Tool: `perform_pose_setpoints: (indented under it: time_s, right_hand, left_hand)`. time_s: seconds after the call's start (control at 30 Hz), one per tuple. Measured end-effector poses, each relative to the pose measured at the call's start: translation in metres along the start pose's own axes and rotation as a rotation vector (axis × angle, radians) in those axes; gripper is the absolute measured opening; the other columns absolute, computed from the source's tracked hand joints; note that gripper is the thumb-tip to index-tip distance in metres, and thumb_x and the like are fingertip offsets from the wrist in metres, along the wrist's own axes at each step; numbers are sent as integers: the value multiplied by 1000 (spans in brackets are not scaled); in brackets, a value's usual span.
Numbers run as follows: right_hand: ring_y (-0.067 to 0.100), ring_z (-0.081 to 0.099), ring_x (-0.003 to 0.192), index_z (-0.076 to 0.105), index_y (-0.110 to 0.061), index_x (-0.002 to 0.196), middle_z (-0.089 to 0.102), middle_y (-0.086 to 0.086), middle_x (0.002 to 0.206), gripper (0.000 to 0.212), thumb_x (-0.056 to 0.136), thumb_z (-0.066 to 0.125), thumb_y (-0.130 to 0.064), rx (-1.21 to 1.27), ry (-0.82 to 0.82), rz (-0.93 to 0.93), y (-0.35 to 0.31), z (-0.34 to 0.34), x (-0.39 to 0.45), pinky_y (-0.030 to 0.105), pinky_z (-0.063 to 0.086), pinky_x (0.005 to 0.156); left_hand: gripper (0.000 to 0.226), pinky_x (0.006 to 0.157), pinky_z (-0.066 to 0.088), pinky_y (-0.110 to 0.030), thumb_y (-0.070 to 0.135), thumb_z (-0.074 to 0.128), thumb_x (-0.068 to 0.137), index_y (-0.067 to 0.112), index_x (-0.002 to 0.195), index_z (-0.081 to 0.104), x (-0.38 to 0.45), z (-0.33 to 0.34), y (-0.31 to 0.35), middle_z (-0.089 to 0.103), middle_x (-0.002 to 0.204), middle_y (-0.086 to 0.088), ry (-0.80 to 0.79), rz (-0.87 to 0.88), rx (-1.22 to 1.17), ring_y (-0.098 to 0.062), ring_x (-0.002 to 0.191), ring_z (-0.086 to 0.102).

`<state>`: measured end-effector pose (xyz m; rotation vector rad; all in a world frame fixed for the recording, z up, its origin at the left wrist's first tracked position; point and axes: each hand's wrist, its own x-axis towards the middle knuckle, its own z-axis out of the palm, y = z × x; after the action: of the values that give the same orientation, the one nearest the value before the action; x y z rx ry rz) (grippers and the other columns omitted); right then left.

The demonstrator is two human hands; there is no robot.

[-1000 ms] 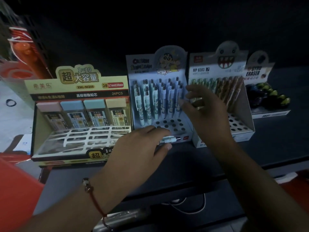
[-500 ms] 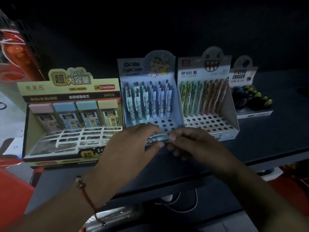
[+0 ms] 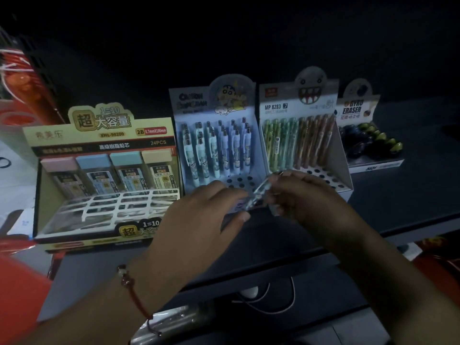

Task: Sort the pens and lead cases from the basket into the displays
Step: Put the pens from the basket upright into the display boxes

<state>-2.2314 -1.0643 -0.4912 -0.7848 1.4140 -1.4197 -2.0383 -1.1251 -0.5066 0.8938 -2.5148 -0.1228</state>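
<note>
A pale patterned pen hangs tilted in front of the cartoon pen display, its metal tip end up and to the right. My right hand pinches its upper part, and my left hand pinches its lower end between thumb and forefinger. That display holds several matching white-blue pens above empty holes. To its left stands the yellow lead case display with a back row of pastel-capped cases and empty white slots in front. To its right is the monster-face display of green and brown pens.
A gyro eraser display stands at the far right on the dark shelf. Red packaging lies at the left edge. A white cable and a clear plastic packet sit below the shelf front.
My right hand came down from the pens in the cartoon display and took the pen's free end. The pen has since swung from lying level to tilted up to the right.
</note>
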Motion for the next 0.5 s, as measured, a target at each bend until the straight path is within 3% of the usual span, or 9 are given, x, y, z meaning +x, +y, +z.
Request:
perform_pose_setpoints:
  time_s: [0.17, 0.3, 0.43, 0.5]
  right_hand:
    - [14, 65, 77, 69, -14, 94, 67, 1, 81, 12, 97, 58, -20, 50, 148, -139, -15, -18, 4, 27, 50, 71]
    - [10, 65, 76, 64, -19, 83, 66, -5, 77, 15, 97, 60, -24, 83, 208, -309, -20, -15, 8, 28, 51, 74]
    - [12, 70, 89, 70, -5, 105, 73, 2, 97, 20, 97, 61, -21, -17, 256, -467, -19, 5, 15, 21, 55, 73]
    - [13, 70, 91, 71, -9, 106, 74, 2, 98, 17, 98, 61, -20, -98, 250, -538, -17, 18, 19, 20, 56, 73]
  left_hand:
    - [49, 83, 48, -30, 58, 34, 94, 30, 129, 53, -7, -3, 10, 56, 111, 11, -77, 30, 95, -13, 98, 54]
    - [54, 93, 45, -33, 62, 32, 93, 31, 134, 49, -12, -1, 12, 56, 122, 9, -126, 26, 145, -15, 109, 54]
    - [57, 102, 39, -33, 63, 29, 92, 33, 139, 43, -12, 0, 10, 49, 132, 9, -208, 11, 138, -14, 119, 48]
    - [57, 107, 34, -33, 62, 34, 93, 34, 143, 37, -13, 2, 7, 44, 135, 9, -227, 8, 140, -15, 125, 42]
